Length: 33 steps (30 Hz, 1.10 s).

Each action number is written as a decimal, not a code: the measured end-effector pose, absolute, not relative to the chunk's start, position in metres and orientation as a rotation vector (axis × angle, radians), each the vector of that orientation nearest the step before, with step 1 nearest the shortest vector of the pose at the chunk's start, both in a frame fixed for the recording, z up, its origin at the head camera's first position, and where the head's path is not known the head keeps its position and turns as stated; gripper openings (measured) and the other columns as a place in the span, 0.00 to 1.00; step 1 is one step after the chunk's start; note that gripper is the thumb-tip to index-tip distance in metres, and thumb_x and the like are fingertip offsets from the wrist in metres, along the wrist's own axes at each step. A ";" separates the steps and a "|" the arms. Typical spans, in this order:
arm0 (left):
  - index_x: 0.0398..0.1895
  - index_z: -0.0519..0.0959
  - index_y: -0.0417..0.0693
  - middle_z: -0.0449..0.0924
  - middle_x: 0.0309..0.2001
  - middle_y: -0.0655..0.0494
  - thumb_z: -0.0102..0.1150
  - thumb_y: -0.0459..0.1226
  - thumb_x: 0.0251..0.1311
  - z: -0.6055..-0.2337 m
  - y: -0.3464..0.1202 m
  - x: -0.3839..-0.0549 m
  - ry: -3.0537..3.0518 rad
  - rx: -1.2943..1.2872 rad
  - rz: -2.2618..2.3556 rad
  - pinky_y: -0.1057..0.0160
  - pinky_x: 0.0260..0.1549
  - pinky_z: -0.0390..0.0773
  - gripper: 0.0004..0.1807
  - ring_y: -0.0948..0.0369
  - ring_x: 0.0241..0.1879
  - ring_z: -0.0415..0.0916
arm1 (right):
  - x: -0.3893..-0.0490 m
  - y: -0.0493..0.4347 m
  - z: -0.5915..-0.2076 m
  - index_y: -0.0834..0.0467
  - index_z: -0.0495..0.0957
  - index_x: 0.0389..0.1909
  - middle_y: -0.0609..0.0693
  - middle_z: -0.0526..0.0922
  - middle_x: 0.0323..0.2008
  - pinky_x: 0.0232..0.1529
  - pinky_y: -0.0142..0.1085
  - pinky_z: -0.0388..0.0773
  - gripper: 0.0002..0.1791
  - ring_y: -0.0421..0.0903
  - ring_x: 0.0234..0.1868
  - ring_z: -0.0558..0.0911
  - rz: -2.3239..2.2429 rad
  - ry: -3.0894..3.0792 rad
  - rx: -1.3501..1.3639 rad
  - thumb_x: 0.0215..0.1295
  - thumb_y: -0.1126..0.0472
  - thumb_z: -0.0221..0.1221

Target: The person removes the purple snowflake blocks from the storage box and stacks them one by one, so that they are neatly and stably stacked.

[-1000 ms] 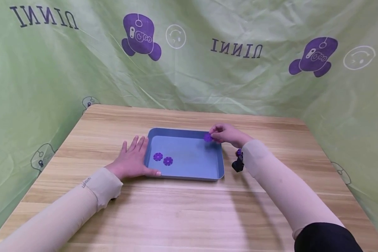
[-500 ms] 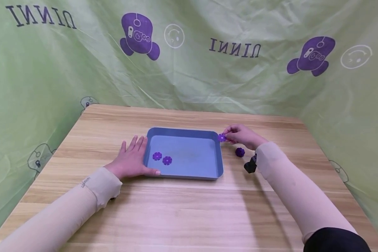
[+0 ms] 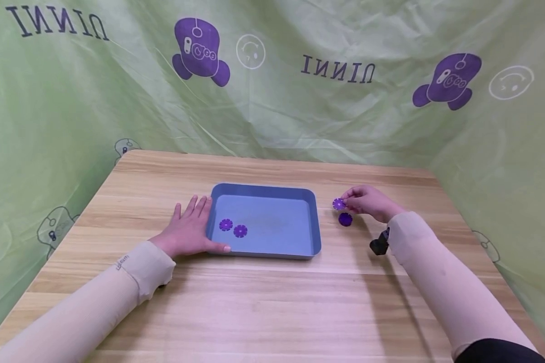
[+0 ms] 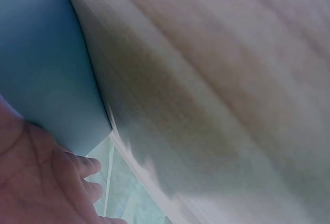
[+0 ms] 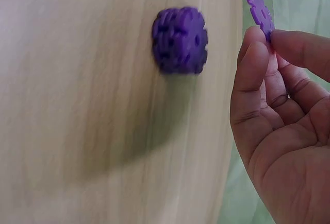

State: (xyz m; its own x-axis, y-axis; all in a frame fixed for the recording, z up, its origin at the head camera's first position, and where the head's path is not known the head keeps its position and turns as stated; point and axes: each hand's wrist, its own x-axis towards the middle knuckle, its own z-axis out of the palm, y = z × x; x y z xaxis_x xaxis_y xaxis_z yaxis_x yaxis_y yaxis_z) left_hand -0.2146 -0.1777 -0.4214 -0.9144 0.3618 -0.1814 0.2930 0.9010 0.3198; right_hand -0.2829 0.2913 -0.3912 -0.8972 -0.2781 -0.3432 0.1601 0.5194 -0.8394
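Two purple notched discs (image 3: pixel 240 231) lie in the tray (image 3: pixel 272 209); the right hand (image 3: pixel 370 202) has swung a pinched third disc (image 3: pixel 338 203) out near the stack (image 3: pixel 345 220), unplaced; left hand (image 3: pixel 187 230) spread

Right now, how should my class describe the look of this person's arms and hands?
The left hand and right hand wear no gloves. The left sleeve and right sleeve are pale; small dark lettering marks the left one near its end. A small black device sits at the right sleeve's end, and black cloth shows farther up that arm.
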 end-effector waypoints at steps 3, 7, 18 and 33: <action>0.81 0.36 0.30 0.34 0.82 0.33 0.65 0.77 0.43 -0.421 -0.178 -0.215 2.826 0.488 0.419 0.32 0.72 0.25 0.81 0.38 0.80 0.25 | -0.281 0.298 -0.391 0.76 0.71 0.55 0.53 0.81 0.41 0.43 0.33 0.82 0.13 0.43 0.39 0.80 -1.365 2.321 -0.078 0.78 0.69 0.50; 0.81 0.36 0.29 0.34 0.81 0.32 0.65 0.77 0.43 -0.421 -0.178 -0.215 2.825 0.485 0.425 0.32 0.72 0.25 0.81 0.38 0.80 0.25 | -0.277 0.305 -0.393 0.76 0.71 0.55 0.52 0.81 0.40 0.43 0.33 0.82 0.13 0.43 0.39 0.79 -1.381 2.318 -0.064 0.78 0.70 0.49; 0.81 0.36 0.29 0.35 0.81 0.32 0.64 0.78 0.43 -0.422 -0.178 -0.216 2.830 0.489 0.412 0.31 0.72 0.26 0.82 0.37 0.80 0.26 | -0.272 0.314 -0.396 0.75 0.70 0.55 0.51 0.80 0.39 0.43 0.31 0.81 0.13 0.40 0.38 0.79 -1.386 2.294 -0.030 0.78 0.69 0.50; 0.81 0.36 0.30 0.35 0.81 0.32 0.65 0.77 0.43 -0.423 -0.178 -0.217 2.826 0.487 0.429 0.32 0.72 0.25 0.81 0.37 0.80 0.26 | -0.268 0.319 -0.406 0.74 0.72 0.56 0.51 0.82 0.38 0.41 0.30 0.82 0.13 0.40 0.38 0.80 -1.344 2.259 -0.019 0.78 0.69 0.52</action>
